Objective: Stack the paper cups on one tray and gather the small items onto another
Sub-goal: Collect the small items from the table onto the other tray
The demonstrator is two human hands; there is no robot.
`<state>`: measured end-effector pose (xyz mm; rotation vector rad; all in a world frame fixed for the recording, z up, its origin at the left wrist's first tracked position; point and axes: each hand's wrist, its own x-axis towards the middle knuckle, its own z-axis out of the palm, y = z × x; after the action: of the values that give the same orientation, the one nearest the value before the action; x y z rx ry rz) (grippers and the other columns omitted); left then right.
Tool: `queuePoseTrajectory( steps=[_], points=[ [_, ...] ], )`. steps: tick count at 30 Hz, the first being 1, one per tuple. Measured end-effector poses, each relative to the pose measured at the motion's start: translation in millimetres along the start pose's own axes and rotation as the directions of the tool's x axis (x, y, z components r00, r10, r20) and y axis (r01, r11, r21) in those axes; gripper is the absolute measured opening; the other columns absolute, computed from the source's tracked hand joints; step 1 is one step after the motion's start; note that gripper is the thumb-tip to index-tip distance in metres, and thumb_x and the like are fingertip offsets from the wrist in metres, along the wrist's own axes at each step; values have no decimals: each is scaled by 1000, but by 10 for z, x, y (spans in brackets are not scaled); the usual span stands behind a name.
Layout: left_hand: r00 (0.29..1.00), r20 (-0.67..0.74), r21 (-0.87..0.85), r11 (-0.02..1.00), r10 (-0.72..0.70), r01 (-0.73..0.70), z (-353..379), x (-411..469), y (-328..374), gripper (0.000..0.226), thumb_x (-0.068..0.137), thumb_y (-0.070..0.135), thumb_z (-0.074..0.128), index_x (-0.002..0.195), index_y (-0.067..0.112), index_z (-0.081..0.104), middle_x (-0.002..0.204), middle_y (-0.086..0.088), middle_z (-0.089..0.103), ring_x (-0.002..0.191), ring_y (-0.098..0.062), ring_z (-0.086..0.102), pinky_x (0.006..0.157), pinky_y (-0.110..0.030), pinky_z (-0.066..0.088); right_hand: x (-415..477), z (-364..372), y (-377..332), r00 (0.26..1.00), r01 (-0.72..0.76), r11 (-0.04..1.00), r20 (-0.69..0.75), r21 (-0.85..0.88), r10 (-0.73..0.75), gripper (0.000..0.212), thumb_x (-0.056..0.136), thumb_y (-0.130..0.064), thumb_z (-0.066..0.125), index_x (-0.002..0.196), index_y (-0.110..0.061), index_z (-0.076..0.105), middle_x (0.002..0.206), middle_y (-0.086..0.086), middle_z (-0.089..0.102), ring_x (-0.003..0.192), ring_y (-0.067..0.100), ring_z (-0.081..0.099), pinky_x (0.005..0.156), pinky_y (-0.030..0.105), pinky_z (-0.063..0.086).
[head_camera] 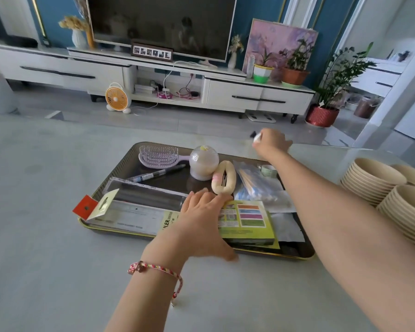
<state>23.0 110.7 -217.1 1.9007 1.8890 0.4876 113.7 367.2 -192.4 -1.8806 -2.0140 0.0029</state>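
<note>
Near six o'clock the left hand [201,219] lies flat, gripping nothing, on the green box [247,219] in the one tray [177,182]. Three cup stacks [369,183] stand at three o'clock. At one o'clock the right hand [271,142] pinches a small white item [256,138]; swinging back, that forearm could topple the stacks.

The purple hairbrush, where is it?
The purple hairbrush lies in the far left corner of the tray in the head view, behind the pen and left of the domed jar.
</note>
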Motion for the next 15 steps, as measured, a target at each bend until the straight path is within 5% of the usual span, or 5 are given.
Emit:
queuePoseTrajectory(
  steps=[5,8,10,12,15],
  points=[
    [997,-1,-79,994,-74,74,-253,-129,-41,125,60,44,81,147,32,-9,157,10,-5,144,-15,-18,117,-41,-7,-567,-638,-685,947,301,810,-256,503,-193,18,85,-28,58,95,-14,60,92,2,62,87,19,58,69,27,39],
    [948,-239,-324,937,-210,126,-608,-365,-247,77,71,35,76,137,30,37,142,0,41,131,-18,36,104,-33,33,-1205,-864,-951,802,417,572,10,706,-597,23,83,-25,64,103,-13,66,88,-6,59,76,3,53,65,16,41],
    [790,-506,-459,884,-346,93,-784,-516,-471,31,82,24,67,111,24,58,110,-1,57,105,-18,52,85,-26,36,-1505,-691,-1018,691,517,617,136,593,-710,31,83,-27,64,111,-13,64,98,-2,64,86,10,58,73,20,48],
    [636,-573,-553,817,-517,165,-862,-584,-689,33,86,22,62,118,18,56,110,-1,56,106,-21,54,85,-27,36,-1657,-435,-1018,678,617,692,193,376,-709,41,85,-31,60,121,-13,56,112,7,65,99,22,60,82,34,51],
    [564,-544,-624,749,-621,222,-837,-637,-914,38,86,20,60,123,12,54,125,-10,58,110,-30,57,93,-36,43,-1728,-250,-1022,718,595,748,223,294,-659,39,91,-27,51,125,-10,51,118,14,62,102,30,59,84,40,50]
  ],
)
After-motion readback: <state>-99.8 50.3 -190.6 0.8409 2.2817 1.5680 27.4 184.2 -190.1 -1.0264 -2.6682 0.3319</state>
